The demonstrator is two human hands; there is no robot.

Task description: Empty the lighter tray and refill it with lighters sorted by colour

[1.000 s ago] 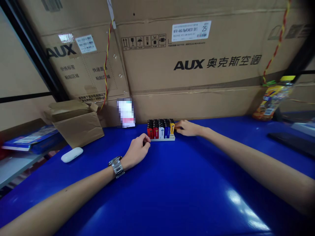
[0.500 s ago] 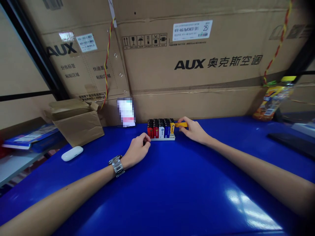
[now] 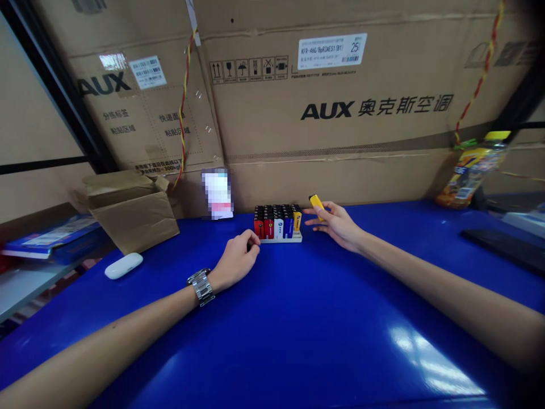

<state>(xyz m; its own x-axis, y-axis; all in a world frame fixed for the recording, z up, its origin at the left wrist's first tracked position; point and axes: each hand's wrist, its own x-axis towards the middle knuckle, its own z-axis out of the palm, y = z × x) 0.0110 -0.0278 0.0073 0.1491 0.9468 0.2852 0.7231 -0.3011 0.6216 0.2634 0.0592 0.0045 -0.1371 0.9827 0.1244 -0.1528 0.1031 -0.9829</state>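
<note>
A white lighter tray sits on the blue counter, filled with upright, black-topped lighters in colour rows: orange at the tray's left end, then red, white, blue and yellow at its right end. The frontmost of the yellow row stands set back from the tray's front edge, with bare tray floor before it.

Just right of the tray and raised above the counter, the right hand grasps a loose yellow lighter between thumb and fingers, its black end tilted up and to the left; other fingers stretch out towards the tray. The left hand rests at the tray's front left corner, fingers curled; whether they pinch the tray's edge cannot be told. A metal-banded wristwatch is on that wrist.

Well left of the tray lie a white earbud case and, behind the case, an open cardboard box. A phone with a blurred screen leans behind the tray to its left. Behind the tray stands a large AUX carton; far to the tray's right is a yellow-capped drink bottle.
</note>
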